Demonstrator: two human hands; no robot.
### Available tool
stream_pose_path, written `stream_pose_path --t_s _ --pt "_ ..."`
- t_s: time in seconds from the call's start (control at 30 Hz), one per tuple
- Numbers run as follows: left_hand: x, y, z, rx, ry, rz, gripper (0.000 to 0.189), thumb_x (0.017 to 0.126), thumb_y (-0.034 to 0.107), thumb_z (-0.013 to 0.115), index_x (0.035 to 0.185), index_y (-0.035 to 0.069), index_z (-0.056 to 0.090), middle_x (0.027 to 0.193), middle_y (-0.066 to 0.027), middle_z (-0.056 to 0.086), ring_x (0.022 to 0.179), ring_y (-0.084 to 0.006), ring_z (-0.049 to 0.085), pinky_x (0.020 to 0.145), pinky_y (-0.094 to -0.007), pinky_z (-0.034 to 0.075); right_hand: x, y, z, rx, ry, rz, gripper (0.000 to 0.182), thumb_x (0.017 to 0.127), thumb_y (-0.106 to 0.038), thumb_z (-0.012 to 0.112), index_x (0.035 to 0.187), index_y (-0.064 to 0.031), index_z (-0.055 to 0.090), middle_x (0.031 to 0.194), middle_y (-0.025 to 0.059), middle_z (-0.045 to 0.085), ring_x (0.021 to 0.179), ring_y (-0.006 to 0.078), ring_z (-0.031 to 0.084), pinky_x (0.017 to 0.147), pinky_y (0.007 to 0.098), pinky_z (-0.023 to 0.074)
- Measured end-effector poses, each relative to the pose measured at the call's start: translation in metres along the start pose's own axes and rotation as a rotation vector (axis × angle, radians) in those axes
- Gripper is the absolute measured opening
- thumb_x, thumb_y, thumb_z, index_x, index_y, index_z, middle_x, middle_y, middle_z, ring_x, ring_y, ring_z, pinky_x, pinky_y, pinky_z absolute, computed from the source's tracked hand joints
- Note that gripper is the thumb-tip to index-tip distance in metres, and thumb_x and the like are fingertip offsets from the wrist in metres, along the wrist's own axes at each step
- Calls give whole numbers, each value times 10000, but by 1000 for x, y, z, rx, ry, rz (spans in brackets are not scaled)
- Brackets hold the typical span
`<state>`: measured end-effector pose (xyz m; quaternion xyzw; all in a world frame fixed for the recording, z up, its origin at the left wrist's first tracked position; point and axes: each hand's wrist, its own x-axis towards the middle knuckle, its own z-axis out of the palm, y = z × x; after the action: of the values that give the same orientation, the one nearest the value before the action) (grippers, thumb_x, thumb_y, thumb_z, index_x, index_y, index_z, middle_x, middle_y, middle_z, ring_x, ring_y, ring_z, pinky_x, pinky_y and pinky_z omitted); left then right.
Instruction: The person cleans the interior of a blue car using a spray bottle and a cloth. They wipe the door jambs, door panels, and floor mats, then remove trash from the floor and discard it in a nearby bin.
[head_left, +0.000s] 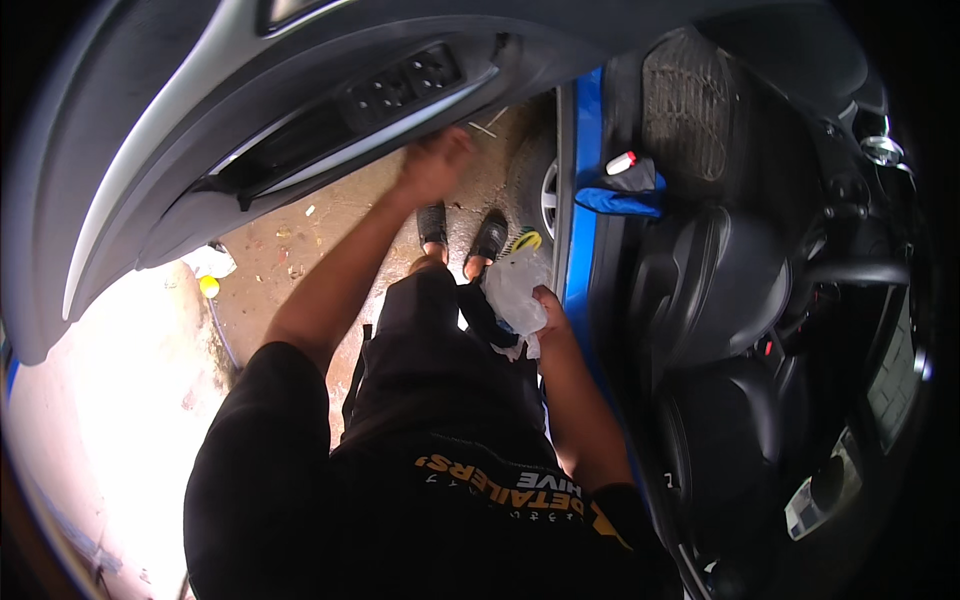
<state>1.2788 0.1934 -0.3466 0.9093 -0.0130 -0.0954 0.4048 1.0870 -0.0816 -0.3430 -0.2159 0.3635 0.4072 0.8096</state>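
Observation:
My right hand (551, 309) grips a crumpled whitish plastic bag (517, 289), with a dark cloth (484, 315) hanging beside it over my thigh. My left hand (442, 159) is reached forward beneath the lower edge of an open car door (300, 60); motion blurs it, so its fingers cannot be made out. Above that hand are the door's window switches (405, 82) and its armrest. On the car's sill, right of my hands, lies a blue and black cloth (619, 199). A small white bottle with a red cap (620, 163) rests on it.
The blue door sill (581, 262) runs along my right side, with black car seats (712, 285) and a ribbed floor mat (690, 112) beyond. A wheel (551, 199) and a yellow object (527, 241) are near my feet. A thin hose (221, 330) lies on the wet-looking floor (300, 247).

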Motion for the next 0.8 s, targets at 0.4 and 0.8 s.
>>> stream_pose_path --t_s 0.4,0.8 --pt "90 -72 0 661 29 -28 215 960 198 542 1112 83 641 1111 -142 671 1065 -307 633 956 -452 457 -45 25 -52 126 -148 -92 646 756 -236 725 1313 32 537 1183 160 669 1069 292 666 959 413 524" --pt "58 -81 -45 708 203 149 285 975 265 528 1173 104 656 1188 -129 661 1133 -313 604 1006 -455 426 -53 28 -70 251 -166 -160 709 745 -233 690 1370 24 475 1294 187 606 1175 321 608 1028 430 479"
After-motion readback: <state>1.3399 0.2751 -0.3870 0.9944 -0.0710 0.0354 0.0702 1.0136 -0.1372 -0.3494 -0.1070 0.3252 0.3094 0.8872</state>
